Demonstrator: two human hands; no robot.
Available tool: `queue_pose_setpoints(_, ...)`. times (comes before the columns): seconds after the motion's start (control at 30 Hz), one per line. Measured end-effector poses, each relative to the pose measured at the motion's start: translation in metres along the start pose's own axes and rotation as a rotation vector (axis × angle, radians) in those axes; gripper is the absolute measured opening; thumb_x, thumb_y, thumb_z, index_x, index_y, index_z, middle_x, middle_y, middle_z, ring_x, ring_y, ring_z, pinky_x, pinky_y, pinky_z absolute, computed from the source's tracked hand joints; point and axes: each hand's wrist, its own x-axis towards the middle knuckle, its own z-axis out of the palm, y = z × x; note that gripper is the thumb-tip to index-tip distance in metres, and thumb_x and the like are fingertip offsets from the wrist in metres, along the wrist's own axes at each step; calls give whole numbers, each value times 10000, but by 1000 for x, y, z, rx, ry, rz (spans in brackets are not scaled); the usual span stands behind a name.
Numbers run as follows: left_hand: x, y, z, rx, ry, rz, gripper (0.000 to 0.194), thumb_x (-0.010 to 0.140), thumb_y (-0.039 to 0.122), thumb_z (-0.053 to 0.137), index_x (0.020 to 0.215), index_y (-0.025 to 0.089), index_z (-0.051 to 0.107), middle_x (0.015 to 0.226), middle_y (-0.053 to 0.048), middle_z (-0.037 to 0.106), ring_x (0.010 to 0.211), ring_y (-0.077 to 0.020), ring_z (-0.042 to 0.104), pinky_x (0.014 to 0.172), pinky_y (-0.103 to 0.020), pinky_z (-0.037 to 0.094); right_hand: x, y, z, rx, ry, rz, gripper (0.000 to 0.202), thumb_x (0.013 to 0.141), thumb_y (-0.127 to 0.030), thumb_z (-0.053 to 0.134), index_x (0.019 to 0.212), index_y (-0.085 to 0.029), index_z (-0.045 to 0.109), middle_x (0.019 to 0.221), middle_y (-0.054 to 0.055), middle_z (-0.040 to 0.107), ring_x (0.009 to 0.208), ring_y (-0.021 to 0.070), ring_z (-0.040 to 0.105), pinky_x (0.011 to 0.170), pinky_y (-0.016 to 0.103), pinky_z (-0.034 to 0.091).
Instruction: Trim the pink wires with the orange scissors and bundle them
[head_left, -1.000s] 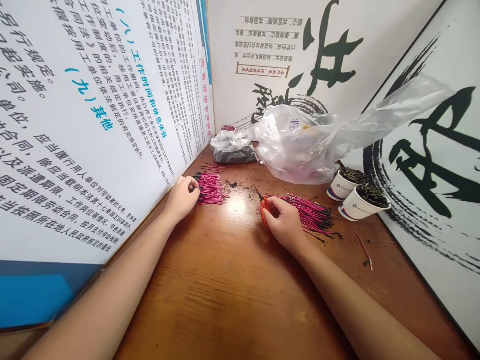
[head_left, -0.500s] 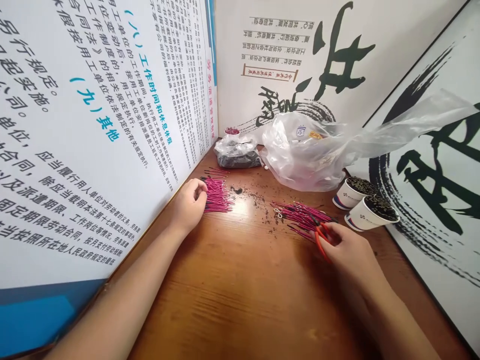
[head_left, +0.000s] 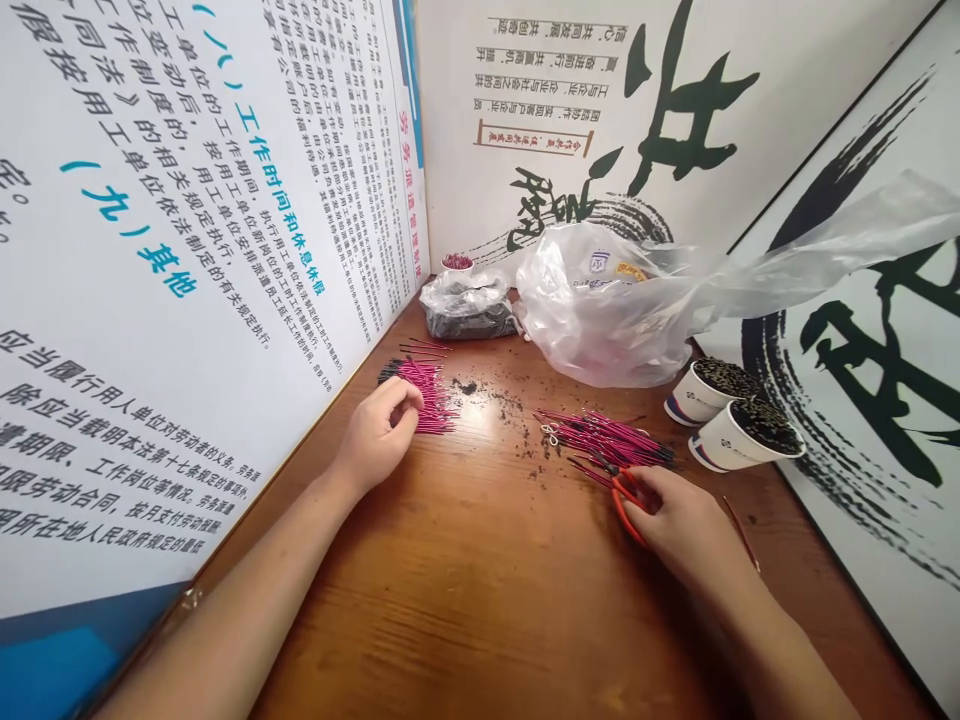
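Note:
My left hand [head_left: 384,428] is closed, thumb against curled fingers, at the near edge of a neat pile of magenta sticks or wires [head_left: 426,392] with black ends. What it pinches, if anything, is too small to name. Closed round the red handles of a small pair of scissors or cutters [head_left: 628,508] is my right hand [head_left: 671,515]. The tool's dark tip points left, beside a looser magenta pile [head_left: 604,436]. A few separate sticks lie under and near that tip.
Two paper cups [head_left: 731,445] of dark bits stand right. Behind are a large clear plastic bag [head_left: 600,310], a smaller bag of black material [head_left: 471,310] and a cup of magenta bits [head_left: 457,263]. Black crumbs dot the brown table [head_left: 465,600]; printed panels enclose it.
My left hand has moved slightly toward me, off the left pile's dark ends. The right hand with the red-handled tool has shifted a little left and down. The view has shifted slightly.

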Motion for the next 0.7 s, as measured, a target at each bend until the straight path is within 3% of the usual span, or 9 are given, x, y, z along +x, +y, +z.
queue_pose_setpoints(0.27, -2, 7, 1, 23, -91, 8, 133, 870, 154, 438, 782, 209, 522, 760, -9, 522, 692, -164, 486, 664, -288, 390, 0, -4, 2, 17, 1, 17, 144, 780, -319, 534, 803, -234, 648, 749, 26, 675, 635, 191, 608, 572, 284, 424)
queue_pose_setpoints(0.5, 0, 6, 1, 53, -126, -16, 144, 883, 180, 441, 777, 217, 532, 755, -11, 536, 682, -168, 498, 649, -286, 399, 5, 9, 0, 81, 155, 51, 195, 773, -365, 532, 853, -228, 646, 814, 57, 695, 694, 214, 644, 638, 310, 478)
queue_pose_setpoints(0.7, -1, 5, 2, 65, -131, -12, 138, 880, 167, 453, 782, 215, 537, 752, -7, 535, 682, -162, 500, 650, -281, 395, 5, 15, 0, 74, 100, 121, 205, 731, -374, 550, 821, -230, 664, 756, 47, 688, 651, 216, 636, 595, 309, 464)
